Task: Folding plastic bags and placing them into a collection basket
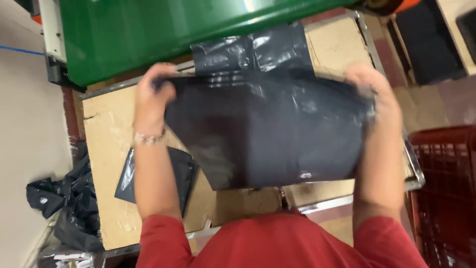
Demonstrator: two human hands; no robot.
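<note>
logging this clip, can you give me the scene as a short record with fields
left hand: grips the left edge of a dark grey glossy plastic mailer bag
right hand: grips the bag's right edge
bag state: held flat above the table, flap end away from the person
surface: brown cardboard-topped metal-framed table
on table: smaller dark plastic bag beside the left forearm
left of table: crumpled black plastic
right: red plastic crate
far side: green bin

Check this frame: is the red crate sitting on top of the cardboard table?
No, the red crate stands off the right edge of the cardboard table, beside the right hand gripping the black bag.
</note>
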